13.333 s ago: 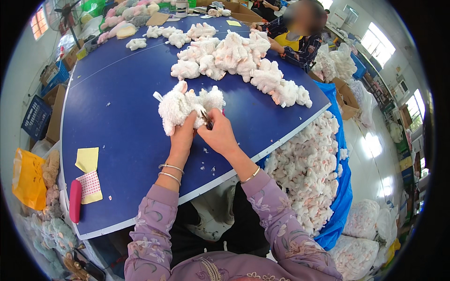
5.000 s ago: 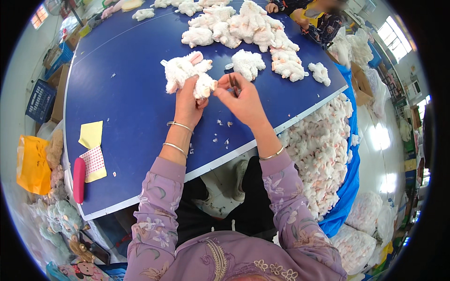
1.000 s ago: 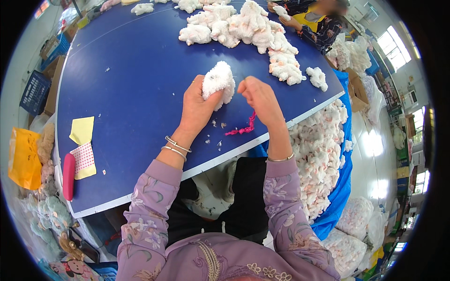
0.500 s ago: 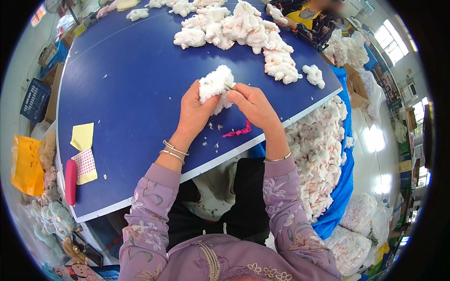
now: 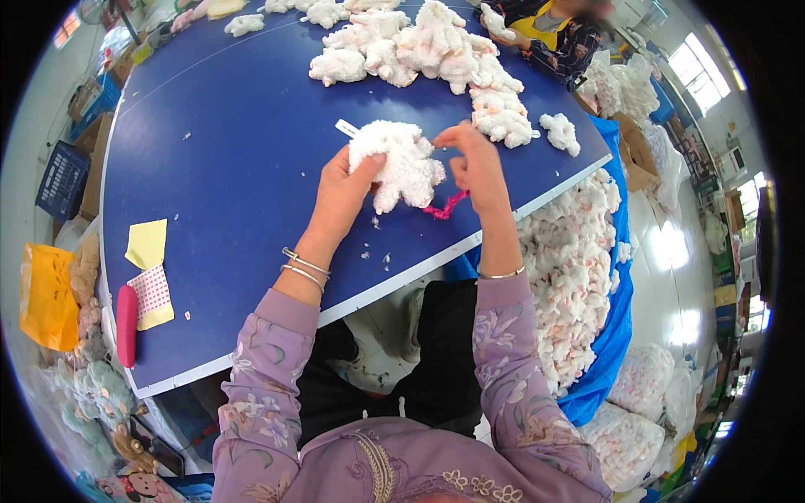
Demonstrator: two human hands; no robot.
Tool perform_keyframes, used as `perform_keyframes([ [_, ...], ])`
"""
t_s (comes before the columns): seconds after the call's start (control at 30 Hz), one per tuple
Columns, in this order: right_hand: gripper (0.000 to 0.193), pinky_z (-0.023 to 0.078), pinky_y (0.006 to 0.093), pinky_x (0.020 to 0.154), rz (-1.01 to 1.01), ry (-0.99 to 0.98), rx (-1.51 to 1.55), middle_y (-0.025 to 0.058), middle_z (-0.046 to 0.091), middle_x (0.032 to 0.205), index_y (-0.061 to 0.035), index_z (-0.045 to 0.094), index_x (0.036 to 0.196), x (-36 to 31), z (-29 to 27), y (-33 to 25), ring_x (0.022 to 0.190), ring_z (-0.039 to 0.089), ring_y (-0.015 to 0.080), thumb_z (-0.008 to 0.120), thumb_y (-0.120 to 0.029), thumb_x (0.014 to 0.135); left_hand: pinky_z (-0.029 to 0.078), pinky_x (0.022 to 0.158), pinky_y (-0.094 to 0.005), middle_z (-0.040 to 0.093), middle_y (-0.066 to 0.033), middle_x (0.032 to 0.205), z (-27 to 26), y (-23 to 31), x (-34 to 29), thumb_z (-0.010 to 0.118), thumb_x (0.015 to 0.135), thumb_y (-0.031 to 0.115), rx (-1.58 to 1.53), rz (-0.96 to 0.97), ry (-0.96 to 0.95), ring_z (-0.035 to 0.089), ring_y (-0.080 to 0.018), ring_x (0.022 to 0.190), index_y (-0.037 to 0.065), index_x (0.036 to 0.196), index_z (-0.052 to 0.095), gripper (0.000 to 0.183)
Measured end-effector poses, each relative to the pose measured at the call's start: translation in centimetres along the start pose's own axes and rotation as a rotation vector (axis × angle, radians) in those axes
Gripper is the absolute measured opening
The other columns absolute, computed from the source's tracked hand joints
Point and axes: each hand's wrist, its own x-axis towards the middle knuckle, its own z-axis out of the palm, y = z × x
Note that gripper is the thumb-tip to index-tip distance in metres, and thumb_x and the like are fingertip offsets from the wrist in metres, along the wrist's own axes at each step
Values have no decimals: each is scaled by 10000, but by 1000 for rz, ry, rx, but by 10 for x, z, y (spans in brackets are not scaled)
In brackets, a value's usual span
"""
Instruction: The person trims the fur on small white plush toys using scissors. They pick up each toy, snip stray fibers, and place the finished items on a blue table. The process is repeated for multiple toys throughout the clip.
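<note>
Since the last frame, the right hand [image 5: 480,168] is lifting off the white toy [image 5: 396,163] and shifting up and right. The toy is turning in the left hand [image 5: 342,189], its white tag [image 5: 346,128] now showing at upper left.

Head view: left hand is gripping the toy at its left side, thumb pressing on top, holding it over the worktop [image 5: 235,210] near the front edge. Toy's legs are pointing down and right. Right hand is sitting just right of the toy, index finger bending toward it, other fingers curling in; blurred, can't tell if it's holding anything. Pink cord [image 5: 444,210] is running from below the right hand to the toy's lower right edge. Fluff bits [image 5: 386,260] are lying below the toy.

Toy pile [image 5: 436,50] is sitting farther back, lone toy [image 5: 560,134] lying to its right. At upper right, a co-worker is holding another toy [image 5: 496,25]. At left, yellow paper [image 5: 148,243], dotted sheet [image 5: 151,293] and pink case [image 5: 127,325] are lying together near the edge.
</note>
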Motion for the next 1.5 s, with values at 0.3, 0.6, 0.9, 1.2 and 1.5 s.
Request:
perform_keyframes([
  [0.3, 210, 271, 198, 401, -154, 59, 627, -19, 534, 726, -72, 588, 973, -2, -12, -18, 466, 375, 32, 646, -265, 915, 478, 687, -261, 635, -106, 1089, -13, 3, 8, 483, 995, 383, -152, -36, -6, 613, -147, 861, 33, 1280, 482, 451],
  [0.6, 343, 501, 311, 631, -107, 771, -323, 150, 679, 1050, -15, 633, 1118, 45, -122, 9, 672, 610, 200, 668, -230, 853, 416, 643, -249, 630, -43, 1012, -7, 9, 7, 453, 1006, 341, -110, -82, 13, 561, -113, 773, 81, 1184, 546, 329],
  [0.9, 301, 496, 412, 817, -56, 411, -818, 156, 665, 983, -67, 619, 1041, 53, -107, 65, 934, 638, 339, 639, -196, 770, 434, 669, -250, 624, -40, 1045, -8, 4, 6, 500, 980, 353, -43, -97, -51, 565, -112, 820, 72, 1219, 536, 371],
  [1.2, 195, 461, 269, 737, -353, -62, -299, 48, 602, 932, -30, 585, 983, 4, 7, 4, 823, 546, 121, 635, -52, 797, 426, 565, -206, 626, -38, 944, -1, -1, -2, 612, 930, 326, 40, -184, -205, 569, -77, 731, 28, 1200, 544, 407],
  [1.5, 188, 344, 183, 517, -97, -72, -128, -17, 608, 782, -11, 589, 883, -1, 46, 4, 582, 422, -1, 697, -163, 854, 343, 465, -218, 614, -37, 803, -15, 8, 8, 522, 970, 360, -297, -113, 58, 526, -88, 612, 87, 1079, 566, 297],
])
